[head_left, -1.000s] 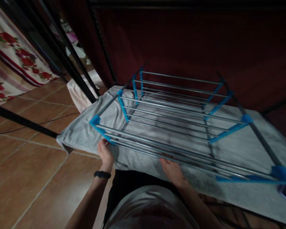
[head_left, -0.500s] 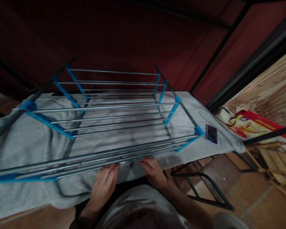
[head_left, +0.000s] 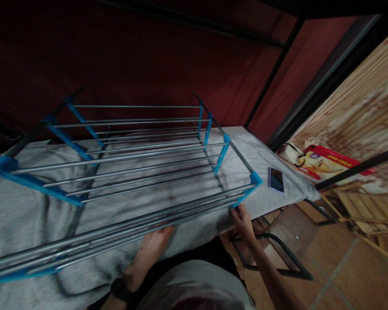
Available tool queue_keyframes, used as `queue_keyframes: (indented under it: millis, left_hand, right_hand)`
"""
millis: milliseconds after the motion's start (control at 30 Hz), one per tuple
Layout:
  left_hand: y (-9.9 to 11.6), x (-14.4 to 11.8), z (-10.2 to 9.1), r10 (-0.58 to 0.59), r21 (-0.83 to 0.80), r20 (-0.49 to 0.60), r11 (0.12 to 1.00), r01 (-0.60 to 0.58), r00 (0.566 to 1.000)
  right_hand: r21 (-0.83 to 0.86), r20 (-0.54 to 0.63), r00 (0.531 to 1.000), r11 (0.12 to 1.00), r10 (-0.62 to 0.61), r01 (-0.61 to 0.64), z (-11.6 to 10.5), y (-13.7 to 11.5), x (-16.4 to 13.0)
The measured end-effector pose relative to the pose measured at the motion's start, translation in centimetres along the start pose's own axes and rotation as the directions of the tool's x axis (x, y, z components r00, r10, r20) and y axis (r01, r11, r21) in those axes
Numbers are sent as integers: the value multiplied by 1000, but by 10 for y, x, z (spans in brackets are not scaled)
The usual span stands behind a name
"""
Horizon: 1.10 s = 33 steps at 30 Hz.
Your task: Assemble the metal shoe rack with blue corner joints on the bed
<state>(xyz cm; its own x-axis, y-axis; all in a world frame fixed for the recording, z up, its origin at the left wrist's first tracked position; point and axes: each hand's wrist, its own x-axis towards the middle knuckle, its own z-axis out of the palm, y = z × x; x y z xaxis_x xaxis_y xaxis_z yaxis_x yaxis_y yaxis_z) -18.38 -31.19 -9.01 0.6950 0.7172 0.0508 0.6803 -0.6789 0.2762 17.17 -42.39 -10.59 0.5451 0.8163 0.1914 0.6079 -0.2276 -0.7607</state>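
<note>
Smoothing the towel (head_left: 271, 150) under the rack (head_left: 132, 172).
Left hand (head_left: 153, 247) flat and spread on soft, fuzzy grey cloth at the near edge; right hand (head_left: 242, 217) pinching cloth by the blue plastic corner. Thin, shiny metal bars above. Next, probably a gentle, even pull sideways.

Rack (head_left: 132, 163) on towel (head_left: 26, 215), phone (head_left: 276, 179) right.

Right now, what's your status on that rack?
Left hand under near rods, right hand at rack corner. Rack rests on towel. Phone lies nearby.
</note>
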Motion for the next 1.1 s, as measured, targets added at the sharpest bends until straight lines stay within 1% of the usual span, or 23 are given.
queue_keyframes:
  millis: [100,200,267,367,433,500,600,700,833,967,1100]
  left_hand:
    - [-3,-1,-1,-43,-27,-14,999,43,999]
    - [-2,-1,-2,-60,-43,-20,997,59,998]
    - [3,2,-4,-63,-55,31,996,65,998]
    - [15,6,-9,-51,-51,144,997,59,988]
    - [17,5,-12,-38,-29,170,999,44,985]
    - [11,-2,-17,-43,13,170,999,42,985]
    - [-6,-17,-24,-86,70,153,995,76,984]
    - [-14,-26,-28,-98,66,135,994,90,986]
    - [-6,-23,-24,-81,42,156,996,76,984]
    - [1,-20,-19,-52,6,99,999,52,994]
    - [-1,-19,-17,-27,-12,58,1000,27,998]
  right_hand:
    - [-79,-19,999,997,27,-28,1,-5,7]
    - [-90,-17,999,995,49,-50,-1,-9,8]
    - [-81,9,998,995,60,-59,-2,-12,7]
    - [-71,49,997,996,54,-51,-1,-18,4]
    - [-66,60,997,997,54,-50,1,-22,2]
    - [-63,63,996,996,59,-55,2,-23,1]
    - [-55,67,996,997,53,-49,3,-23,1]
    - [-43,41,998,998,47,-46,3,-20,2]
    - [-24,17,999,999,47,-47,3,-16,4]
    - [-4,26,999,999,43,-43,2,-14,5]
    - [44,39,999,999,14,-16,1,-12,5]
